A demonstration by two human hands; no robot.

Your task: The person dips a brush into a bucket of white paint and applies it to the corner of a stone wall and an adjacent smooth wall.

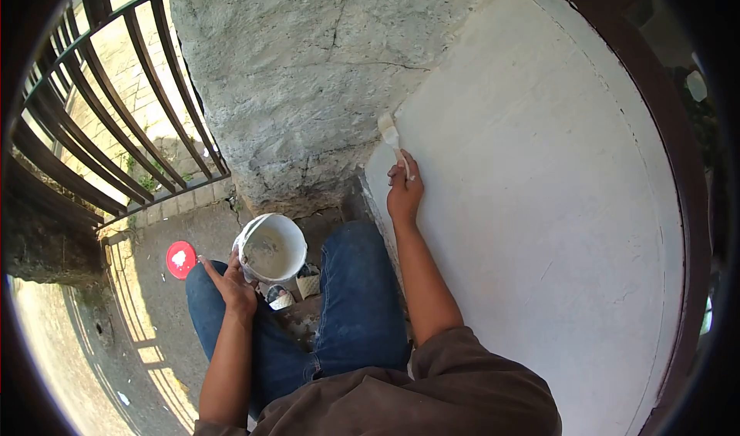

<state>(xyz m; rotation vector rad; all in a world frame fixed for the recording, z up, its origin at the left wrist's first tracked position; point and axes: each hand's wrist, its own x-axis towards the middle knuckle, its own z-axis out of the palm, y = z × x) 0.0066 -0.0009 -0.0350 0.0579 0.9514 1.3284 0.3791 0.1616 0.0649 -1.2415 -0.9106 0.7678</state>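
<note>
My right hand (405,192) is closed around the handle of a paintbrush (391,135). The pale bristles touch the corner where the rough stone-like wall (301,74) meets the smooth white wall (524,205). My left hand (235,283) grips the near left side of a white bucket (298,270), its thumb sticking out to the left. Greyish-white paint (266,251) coats the inside of the bucket, which tilts above the ground between my knees. The fingers under the bucket are partly hidden.
A red lid (182,259) smeared with white lies on the concrete ground (154,305) left of my knee. Metal railings (139,97) stand at the upper left. A dark brown frame (678,174) edges the white wall on the right. My sandalled feet (280,297) are below the bucket.
</note>
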